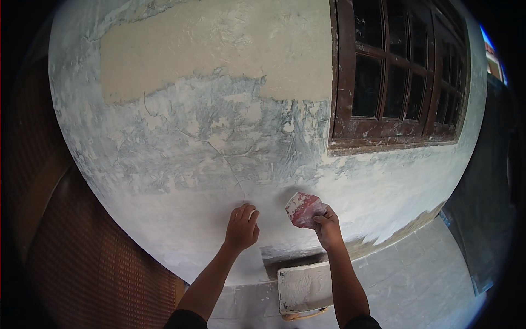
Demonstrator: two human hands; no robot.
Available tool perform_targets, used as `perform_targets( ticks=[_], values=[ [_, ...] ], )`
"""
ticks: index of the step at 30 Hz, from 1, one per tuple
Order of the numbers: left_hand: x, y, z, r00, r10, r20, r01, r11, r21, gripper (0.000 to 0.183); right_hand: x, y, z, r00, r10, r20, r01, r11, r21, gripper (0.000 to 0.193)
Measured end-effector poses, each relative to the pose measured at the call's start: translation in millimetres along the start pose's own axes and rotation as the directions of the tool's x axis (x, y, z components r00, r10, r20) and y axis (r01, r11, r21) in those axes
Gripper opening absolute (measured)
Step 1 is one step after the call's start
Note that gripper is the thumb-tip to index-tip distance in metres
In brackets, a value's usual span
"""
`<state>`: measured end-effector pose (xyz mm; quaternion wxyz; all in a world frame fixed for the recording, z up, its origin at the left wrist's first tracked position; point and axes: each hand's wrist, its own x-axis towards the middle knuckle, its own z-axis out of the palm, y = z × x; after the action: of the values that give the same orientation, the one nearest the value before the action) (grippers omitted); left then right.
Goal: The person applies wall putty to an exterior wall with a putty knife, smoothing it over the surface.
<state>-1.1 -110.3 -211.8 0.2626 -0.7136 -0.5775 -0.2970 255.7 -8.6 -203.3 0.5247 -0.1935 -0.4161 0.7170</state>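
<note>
In my right hand [327,226] is a flat, red, many-sided putty spreader [304,210], smeared with white and pinched at its right edge between thumb and fingers. It is held up in front of the wall; I cannot tell whether it touches. My left hand [241,226] is at the lower end of a thin crack [226,159], back of the hand toward me. Its fingers are bent toward the wall, with a pale gap between thumb and forefinger, and I see nothing held. The wall [181,181] has patchy white and grey coating, with a beige area [213,46] above.
Below my hands a rectangular tray [305,288] caked with white stands on the grey tiled floor [408,274]. A brown wooden window [397,71] is set into the wall at upper right. Brown woven panels [93,257] stand at left; a dark sheet [485,186] hangs at right.
</note>
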Motion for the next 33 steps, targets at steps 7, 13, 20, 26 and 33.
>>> perform_targets(
  ticks=[7, 13, 20, 26, 33],
  values=[
    [47.2, -44.4, -61.8, 0.979, 0.110, -0.173, -0.093, 0.991, 0.101, 0.036, 13.4, -41.5, 114.5, 0.945, -0.298, 0.133, 0.325, 0.900, -0.290, 0.032],
    [93.3, -81.3, -109.0, 0.938, 0.218, -0.270, -0.157, 0.960, 0.231, 0.036, 15.6, -59.1, 190.8, 0.746, -0.654, 0.127, 0.616, 0.606, -0.503, 0.029],
    [156.0, -105.8, -155.0, 0.862, 0.352, -0.366, -0.240, 0.918, 0.317, 0.038, 19.6, -69.1, 249.6, 0.472, -0.848, 0.242, 0.736, 0.228, -0.637, 0.042],
    [171.4, -128.7, -152.5, 0.843, 0.397, -0.362, -0.283, 0.901, 0.329, 0.043, 45.0, -60.6, 276.9, 0.181, -0.892, 0.414, 0.730, -0.160, -0.664, 0.058],
    [171.7, -130.6, -147.1, 0.832, 0.414, -0.369, -0.279, 0.888, 0.366, 0.042, 67.4, -45.6, 299.1, 0.104, -0.899, 0.425, 0.572, -0.295, -0.765, 0.058]
  ],
)
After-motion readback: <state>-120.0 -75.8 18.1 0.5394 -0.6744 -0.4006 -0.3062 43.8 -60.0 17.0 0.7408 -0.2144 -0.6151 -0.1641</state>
